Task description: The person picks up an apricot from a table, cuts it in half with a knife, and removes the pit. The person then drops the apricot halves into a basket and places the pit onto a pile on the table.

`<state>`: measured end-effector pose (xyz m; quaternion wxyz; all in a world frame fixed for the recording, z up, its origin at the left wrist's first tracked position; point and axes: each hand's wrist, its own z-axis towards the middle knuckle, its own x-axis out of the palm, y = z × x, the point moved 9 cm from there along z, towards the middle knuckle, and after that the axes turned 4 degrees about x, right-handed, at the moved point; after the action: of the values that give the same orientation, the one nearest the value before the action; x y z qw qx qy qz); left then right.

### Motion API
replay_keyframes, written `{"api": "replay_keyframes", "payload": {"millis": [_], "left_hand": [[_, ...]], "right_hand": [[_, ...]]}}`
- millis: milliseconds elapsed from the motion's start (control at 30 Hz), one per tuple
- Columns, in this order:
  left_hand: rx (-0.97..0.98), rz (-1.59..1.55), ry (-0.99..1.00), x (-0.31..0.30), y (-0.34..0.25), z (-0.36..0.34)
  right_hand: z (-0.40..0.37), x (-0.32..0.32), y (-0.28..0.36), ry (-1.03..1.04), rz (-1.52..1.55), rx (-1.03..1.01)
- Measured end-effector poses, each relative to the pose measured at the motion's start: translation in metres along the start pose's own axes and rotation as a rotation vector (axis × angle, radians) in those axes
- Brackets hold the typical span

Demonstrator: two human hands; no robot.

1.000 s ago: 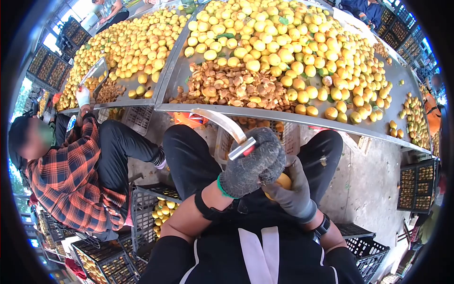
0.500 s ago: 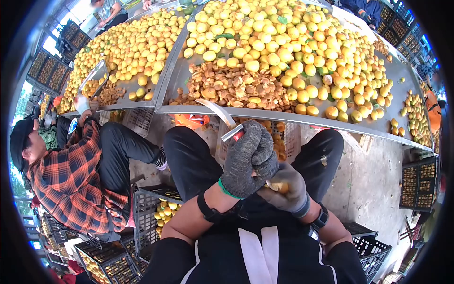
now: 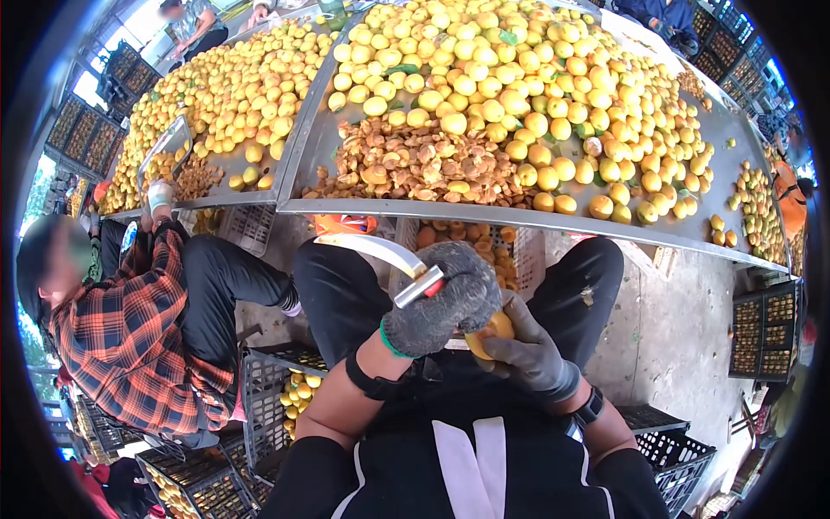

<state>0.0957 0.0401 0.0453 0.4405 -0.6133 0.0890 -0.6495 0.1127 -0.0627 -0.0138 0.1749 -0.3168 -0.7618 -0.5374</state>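
My left hand (image 3: 450, 298), in a dark grey knitted glove with a green cuff, is closed round the red handle of a curved knife (image 3: 380, 251). The blade points up and to the left over my knees. Close beside it, my right hand (image 3: 529, 346) in a smooth grey glove holds a yellow-orange fruit (image 3: 493, 334) between thumb and fingers. The fruit touches or nearly touches my left fingers. Beyond my knees, whole yellow fruits (image 3: 484, 78) and a heap of brownish fruit pieces (image 3: 415, 164) lie on a metal table (image 3: 389, 207).
A person in a plaid shirt (image 3: 130, 346) sits at my left by another fruit-covered table section. Black crates (image 3: 277, 398) with fruit stand at my left, others (image 3: 674, 450) at my right. A crate of fruit pieces (image 3: 527, 255) is under the table edge. Other people are farther off.
The fruit in my right hand now shows more fully, with the fingers spread further along it. My left hand and knife have moved slightly left and down, the blade tilting flatter.
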Motion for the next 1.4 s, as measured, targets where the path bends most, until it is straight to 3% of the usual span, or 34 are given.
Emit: {"api": "replay_keyframes", "payload": {"millis": [67, 133, 200, 233, 267, 300, 333, 400, 433, 500, 633, 700, 833, 1000, 1200, 1400], "left_hand": [[-0.040, -0.029, 0.057, -0.004, 0.001, -0.001], [0.054, 0.197, 0.269, 0.009, -0.006, -0.002], [-0.048, 0.189, 0.227, 0.001, 0.006, -0.013], [-0.112, -0.057, 0.200, 0.007, 0.011, -0.013], [-0.174, -0.304, 0.172, 0.010, 0.015, -0.014], [-0.102, 0.266, 0.218, 0.002, 0.010, -0.011], [-0.101, 0.267, 0.217, -0.001, 0.011, -0.009], [-0.142, -0.110, 0.192, -0.002, 0.016, -0.008], [-0.092, -0.034, 0.129, 0.004, 0.008, -0.004], [-0.114, -0.001, 0.098, 0.001, 0.008, -0.006], [-0.079, -0.042, 0.071, -0.004, 0.006, -0.007], [-0.002, -0.035, 0.101, -0.002, -0.002, -0.006], [0.117, -0.042, 0.096, -0.002, -0.023, -0.007], [0.110, -0.191, 0.007, -0.009, -0.011, -0.011], [0.143, -0.096, -0.030, -0.010, -0.008, -0.010], [0.171, -0.044, -0.037, -0.007, -0.010, -0.009]], "right_hand": [[-0.001, 0.002, 0.000, -0.024, 0.022, 0.027], [0.000, 0.001, -0.004, -0.044, 0.046, 0.058], [0.003, -0.001, 0.002, -0.045, -0.073, -0.038], [0.005, -0.002, -0.003, -0.042, -0.074, -0.036], [0.003, 0.001, 0.013, -0.093, -0.434, -0.289], [-0.005, 0.012, 0.028, -0.140, -0.794, -0.545], [-0.007, 0.014, 0.030, -0.139, -0.793, -0.545], [-0.004, 0.004, 0.012, -0.100, -0.394, -0.189], [-0.006, 0.004, 0.016, -0.101, -0.392, -0.188], [-0.005, 0.006, -0.004, -0.005, -0.037, 0.138], [-0.003, 0.004, 0.000, -0.043, -0.213, 0.023], [-0.004, 0.008, 0.014, -0.058, -0.409, -0.230], [-0.007, 0.009, 0.013, -0.081, -0.393, -0.196], [-0.009, 0.010, 0.024, -0.176, -0.559, -0.373], [-0.011, 0.006, 0.024, -0.284, -0.727, -0.563], [-0.007, 0.002, 0.011, -0.257, -0.457, -0.294]]}}
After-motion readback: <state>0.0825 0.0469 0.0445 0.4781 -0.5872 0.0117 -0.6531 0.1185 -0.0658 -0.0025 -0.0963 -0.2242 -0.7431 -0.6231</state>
